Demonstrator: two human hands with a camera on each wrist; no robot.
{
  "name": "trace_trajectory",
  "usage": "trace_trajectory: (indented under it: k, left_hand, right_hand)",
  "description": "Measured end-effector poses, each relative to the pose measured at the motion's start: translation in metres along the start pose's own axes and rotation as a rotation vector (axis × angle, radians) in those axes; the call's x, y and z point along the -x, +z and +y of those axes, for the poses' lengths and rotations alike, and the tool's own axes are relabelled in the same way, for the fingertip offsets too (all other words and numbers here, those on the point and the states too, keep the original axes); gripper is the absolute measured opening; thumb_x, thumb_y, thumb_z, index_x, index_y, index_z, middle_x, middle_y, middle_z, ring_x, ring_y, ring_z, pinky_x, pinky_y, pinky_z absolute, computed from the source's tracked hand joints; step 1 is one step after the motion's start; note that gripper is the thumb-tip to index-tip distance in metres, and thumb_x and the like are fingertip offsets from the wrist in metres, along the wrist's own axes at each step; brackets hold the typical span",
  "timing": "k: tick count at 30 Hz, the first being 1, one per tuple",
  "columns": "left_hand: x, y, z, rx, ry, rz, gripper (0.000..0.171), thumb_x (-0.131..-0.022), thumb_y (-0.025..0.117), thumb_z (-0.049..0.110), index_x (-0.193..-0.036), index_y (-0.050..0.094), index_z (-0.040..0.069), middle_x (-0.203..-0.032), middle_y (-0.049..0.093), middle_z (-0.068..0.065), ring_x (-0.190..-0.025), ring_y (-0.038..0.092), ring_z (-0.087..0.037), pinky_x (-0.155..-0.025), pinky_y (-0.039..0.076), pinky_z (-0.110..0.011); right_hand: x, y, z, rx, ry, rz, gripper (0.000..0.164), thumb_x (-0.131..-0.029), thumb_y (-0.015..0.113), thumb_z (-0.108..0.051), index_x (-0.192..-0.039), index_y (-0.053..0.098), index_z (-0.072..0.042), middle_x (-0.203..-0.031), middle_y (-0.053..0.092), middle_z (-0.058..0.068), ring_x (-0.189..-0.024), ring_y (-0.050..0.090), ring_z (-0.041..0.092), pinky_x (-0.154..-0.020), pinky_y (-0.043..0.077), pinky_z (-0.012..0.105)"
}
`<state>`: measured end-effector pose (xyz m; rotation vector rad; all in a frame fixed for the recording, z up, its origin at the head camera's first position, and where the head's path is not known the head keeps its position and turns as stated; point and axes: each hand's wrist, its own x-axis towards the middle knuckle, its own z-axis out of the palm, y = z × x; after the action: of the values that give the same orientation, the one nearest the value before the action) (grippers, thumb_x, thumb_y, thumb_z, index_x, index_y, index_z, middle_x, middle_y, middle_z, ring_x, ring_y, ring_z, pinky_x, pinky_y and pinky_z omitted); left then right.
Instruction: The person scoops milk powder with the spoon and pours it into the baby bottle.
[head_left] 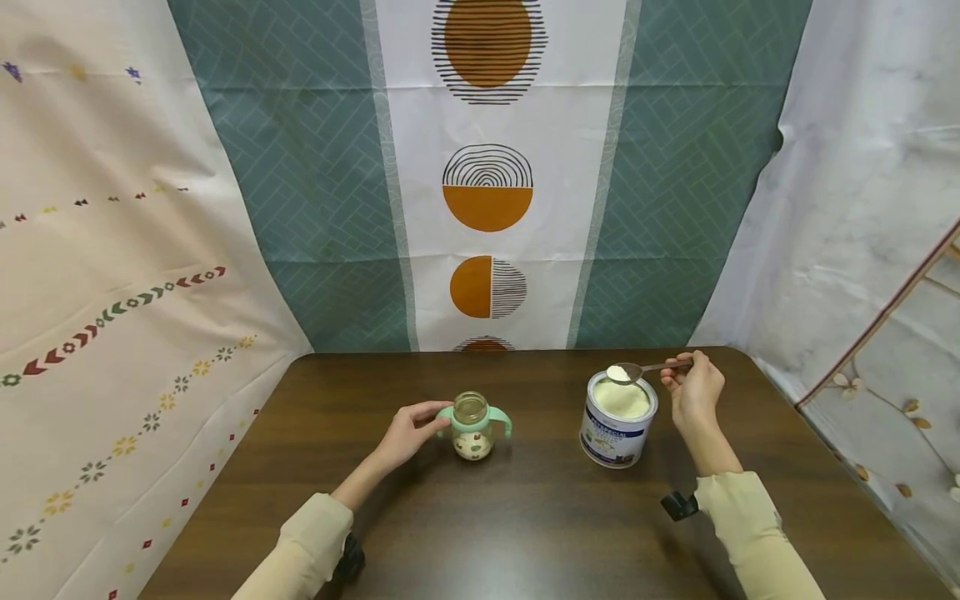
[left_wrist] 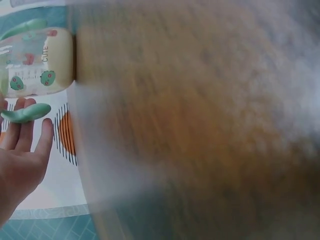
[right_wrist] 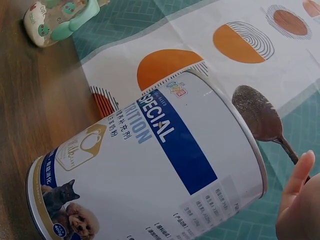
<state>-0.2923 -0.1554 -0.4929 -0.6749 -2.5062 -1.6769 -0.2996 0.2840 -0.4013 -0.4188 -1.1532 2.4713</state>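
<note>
A small clear baby bottle [head_left: 472,443], uncapped, with a mint-green collar and two handles, stands upright with pale contents in its lower part. My left hand [head_left: 415,433] holds its left handle; in the left wrist view the fingers [left_wrist: 26,135] lie behind that green handle [left_wrist: 27,113]. To the right is an open white and blue milk powder tin [head_left: 617,433], filled with cream-coloured powder. Over its mouth my right hand [head_left: 695,390] holds a dark spoon [head_left: 637,369] by its handle, a heap of powder [head_left: 618,373] in the bowl. The right wrist view shows the spoon's underside [right_wrist: 257,112] beyond the tin's rim.
Both things stand toward the back of a dark brown wooden table [head_left: 525,517]. Hanging cloths enclose it: a green and white patterned one [head_left: 487,125] behind, a cream one [head_left: 135,250] at left and a white one [head_left: 855,208] at right.
</note>
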Motion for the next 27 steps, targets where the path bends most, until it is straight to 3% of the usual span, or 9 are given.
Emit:
trace_trajectory:
  k: [14, 27]
  left_hand:
    - [-0.002, -0.003, 0.01, -0.008, -0.001, -0.009, 0.033, -0.091, 0.067, 0.022, -0.122, 0.067, 0.009, -0.121, 0.068, -0.013, -0.1, 0.066, -0.01, -0.079, 0.053, -0.023]
    - [-0.001, -0.002, 0.004, -0.003, -0.022, -0.012, 0.032, -0.091, 0.067, 0.025, -0.121, 0.068, 0.013, -0.119, 0.069, -0.009, -0.099, 0.066, -0.008, -0.08, 0.053, -0.024]
  right_hand:
    - [0.004, 0.002, -0.01, -0.015, 0.01, -0.027, 0.033, -0.103, 0.033, -0.012, -0.077, 0.052, -0.005, -0.062, 0.059, 0.005, -0.044, 0.053, 0.014, -0.043, 0.045, 0.021]
    - [0.011, 0.008, -0.005, 0.011, 0.05, -0.07, 0.034, -0.104, 0.031, -0.015, -0.079, 0.052, -0.006, -0.065, 0.059, 0.004, -0.048, 0.054, 0.013, -0.047, 0.048, 0.021]
